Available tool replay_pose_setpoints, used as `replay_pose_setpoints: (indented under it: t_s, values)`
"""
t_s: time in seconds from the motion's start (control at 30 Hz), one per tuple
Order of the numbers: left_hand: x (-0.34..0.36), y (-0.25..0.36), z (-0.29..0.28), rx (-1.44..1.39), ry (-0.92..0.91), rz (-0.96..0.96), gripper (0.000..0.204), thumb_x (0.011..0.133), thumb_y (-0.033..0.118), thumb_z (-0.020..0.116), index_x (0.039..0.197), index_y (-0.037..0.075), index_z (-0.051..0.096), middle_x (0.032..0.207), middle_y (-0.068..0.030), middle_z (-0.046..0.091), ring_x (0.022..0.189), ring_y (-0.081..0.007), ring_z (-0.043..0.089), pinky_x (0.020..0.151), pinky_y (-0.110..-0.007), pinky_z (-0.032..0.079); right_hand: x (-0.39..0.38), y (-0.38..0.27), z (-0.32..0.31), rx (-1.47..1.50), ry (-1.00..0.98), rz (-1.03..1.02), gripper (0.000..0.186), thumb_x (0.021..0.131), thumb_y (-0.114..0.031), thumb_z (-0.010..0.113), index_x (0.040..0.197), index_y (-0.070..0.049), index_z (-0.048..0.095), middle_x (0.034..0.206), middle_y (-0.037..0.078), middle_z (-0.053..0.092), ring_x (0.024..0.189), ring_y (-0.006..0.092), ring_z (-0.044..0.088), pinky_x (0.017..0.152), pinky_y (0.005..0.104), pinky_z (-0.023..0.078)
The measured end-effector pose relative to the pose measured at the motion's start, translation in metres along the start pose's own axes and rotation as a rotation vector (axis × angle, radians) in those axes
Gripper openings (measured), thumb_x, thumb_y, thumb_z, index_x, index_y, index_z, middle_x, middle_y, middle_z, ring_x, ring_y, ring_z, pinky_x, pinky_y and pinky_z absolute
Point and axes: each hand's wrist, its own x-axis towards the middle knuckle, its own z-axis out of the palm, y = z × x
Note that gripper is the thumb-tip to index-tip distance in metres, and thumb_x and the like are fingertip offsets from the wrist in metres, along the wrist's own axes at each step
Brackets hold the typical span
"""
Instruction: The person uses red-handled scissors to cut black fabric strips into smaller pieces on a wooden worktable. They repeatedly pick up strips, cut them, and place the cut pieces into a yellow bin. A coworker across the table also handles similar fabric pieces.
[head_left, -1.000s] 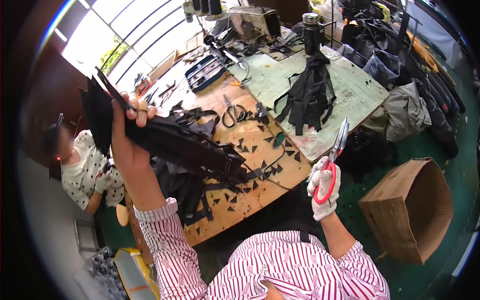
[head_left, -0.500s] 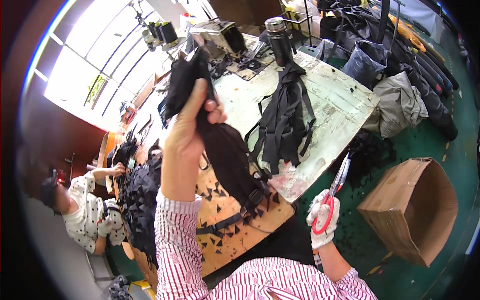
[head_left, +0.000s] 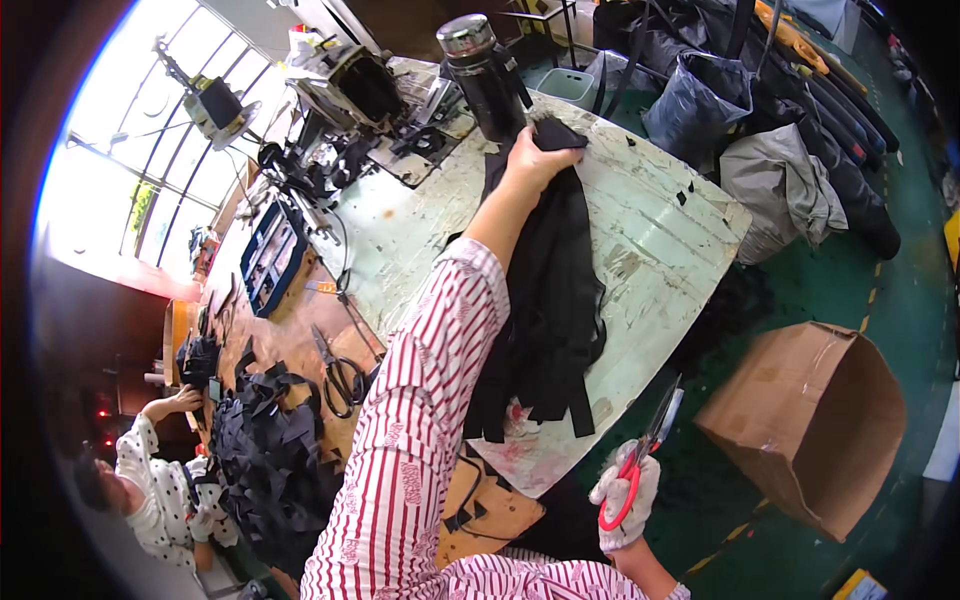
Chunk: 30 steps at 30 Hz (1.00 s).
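One pale surface (head_left: 670, 270), centre of frame. One open cardboard box (head_left: 765, 400), lower right, contents too shaded to tell. Black strap bundle (head_left: 545, 300), mid-frame on surface, top end gripped by bare left hand (head_left: 538, 162). One blue tray (head_left: 275, 262), left, holding small items. One black flask (head_left: 487, 95), upper centre. Red-handled scissors (head_left: 640, 465), lower right of centre, gripped in gloved right hand (head_left: 632, 500).
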Motion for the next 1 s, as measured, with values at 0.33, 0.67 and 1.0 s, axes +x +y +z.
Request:
replay_pose_setpoints:
  t_s: [0.33,0.67,1.0]
  values:
    - [-0.052,0.029,-0.046,0.611,0.024,0.475,0.049,0.070,0.023,0.072,0.111,-0.001,0.059,0.089,-0.0143,0.065,0.077,-0.0225,0.063,0.072,-0.033,0.051,0.001,0.001,-0.003,-0.078,-0.111,0.015,0.048,0.078,-0.038,0.068,0.101,-0.005,0.042,0.070,0.002,0.049,0.049,0.0093,0.048,0.044,0.0203,0.043]
    - [-0.333,0.019,-0.212,0.335,0.018,0.042,0.028,0.080,0.012,0.064,0.106,0.000,0.062,0.086,-0.0053,0.065,0.078,-0.0105,0.060,0.072,-0.025,0.049,-0.038,-0.010,0.022,-0.115,-0.347,0.090,0.050,0.076,-0.024,0.067,0.115,-0.006,0.042,0.092,0.004,0.049,0.058,0.0085,0.047,0.044,0.0187,0.041]
    - [-0.474,-0.034,-0.342,0.283,0.697,-0.320,0.015,0.086,0.008,0.058,0.092,-0.003,0.065,0.079,-0.0054,0.066,0.069,-0.0081,0.060,0.064,-0.021,0.049,-0.078,0.010,0.066,-0.162,-0.532,0.248,0.028,0.078,-0.001,0.056,0.103,-0.005,0.042,0.086,0.003,0.048,0.055,0.0085,0.048,0.038,0.0207,0.042]
